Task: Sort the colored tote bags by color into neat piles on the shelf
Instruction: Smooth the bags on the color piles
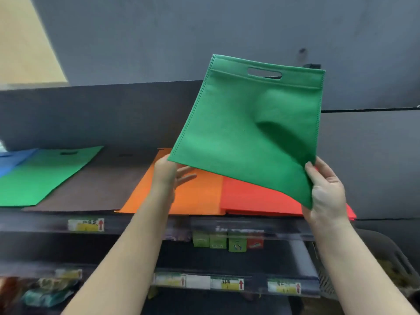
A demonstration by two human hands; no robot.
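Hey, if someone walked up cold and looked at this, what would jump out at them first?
A green tote bag held up at centre, the left hand and right hand gripping its bottom corners. Behind it on the shelf lie orange and red bags, with another green bag far left.

Top shelf [100,187]: dark, flat surface w/ price labels [86,224] on front edge. Ref: orange bag [200,196], lying flat near centre. Red bag [261,198] touches its right side. Flat green bag [45,176] well to its left; blue bag [13,160] at far left, overlapping green one.
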